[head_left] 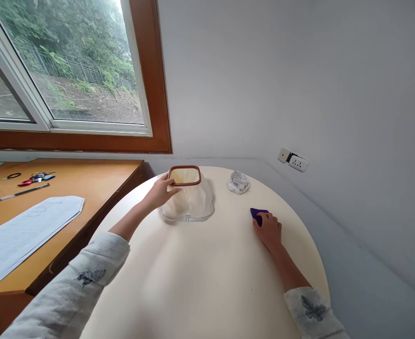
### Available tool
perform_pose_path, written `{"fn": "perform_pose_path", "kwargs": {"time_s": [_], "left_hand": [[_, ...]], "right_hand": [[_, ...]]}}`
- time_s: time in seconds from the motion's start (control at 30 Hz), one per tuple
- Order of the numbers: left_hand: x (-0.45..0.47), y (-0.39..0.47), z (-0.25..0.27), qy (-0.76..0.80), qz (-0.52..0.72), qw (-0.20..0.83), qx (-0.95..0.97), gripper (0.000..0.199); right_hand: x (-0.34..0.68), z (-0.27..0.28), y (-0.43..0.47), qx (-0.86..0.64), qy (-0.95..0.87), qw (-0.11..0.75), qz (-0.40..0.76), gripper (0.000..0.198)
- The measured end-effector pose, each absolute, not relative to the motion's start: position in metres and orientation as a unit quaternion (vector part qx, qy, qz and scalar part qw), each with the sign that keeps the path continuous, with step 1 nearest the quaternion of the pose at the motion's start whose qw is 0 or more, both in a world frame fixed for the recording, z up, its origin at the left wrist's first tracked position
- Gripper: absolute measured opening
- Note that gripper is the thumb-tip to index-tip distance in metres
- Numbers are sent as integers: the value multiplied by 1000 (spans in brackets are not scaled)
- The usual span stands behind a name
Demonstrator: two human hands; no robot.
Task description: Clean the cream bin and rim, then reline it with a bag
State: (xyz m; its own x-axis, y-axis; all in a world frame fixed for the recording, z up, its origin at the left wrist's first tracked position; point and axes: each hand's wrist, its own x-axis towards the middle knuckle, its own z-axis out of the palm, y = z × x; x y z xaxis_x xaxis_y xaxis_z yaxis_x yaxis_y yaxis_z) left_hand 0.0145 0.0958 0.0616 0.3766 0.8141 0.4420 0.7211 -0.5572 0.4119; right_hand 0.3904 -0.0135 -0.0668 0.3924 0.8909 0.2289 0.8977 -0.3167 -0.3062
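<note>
On the far part of the round table stands a small bin [184, 184] with a brown, rounded rectangular rim. A clear plastic bag [197, 205] drapes around its outside and spreads on the tabletop. My left hand [162, 190] grips the rim at its left corner, thumb in front. Over on the right, my right hand [269, 229] presses down on a folded purple cloth [258, 213], fingers curled round it; part of the cloth is hidden under the hand. A crumpled whitish wad [238, 182], perhaps plastic or tissue, lies between the bin and the cloth, touched by neither hand.
The cream round table [193, 278] meets the wall at the back. A wooden desk [98, 176] on the left carries papers [34, 235], a pen [22, 192], keys [38, 178] and a black loop [14, 175]. A wall socket [298, 163] is at right, a window above the desk.
</note>
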Motion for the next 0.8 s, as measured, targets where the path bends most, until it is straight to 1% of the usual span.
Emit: {"fn": "perform_pose_path", "kwargs": {"time_s": [0.23,0.37,0.47,0.67,0.8], "left_hand": [[26,49,64,480,313,96,814,32],[39,19,64,450,309,124,829,28],[52,-1,63,424,307,118,844,25],[86,-27,61,396,274,130,867,25],[117,-33,62,356,258,118,891,23]], "right_hand": [[391,-66,-16,-809,-552,199,-21,32],[397,-67,-20,-810,-550,200,-27,29],[405,-66,-27,-814,-546,198,-31,28],[426,-65,-58,-822,-540,175,-36,29],[434,-66,-86,-834,-526,162,-34,28]]}}
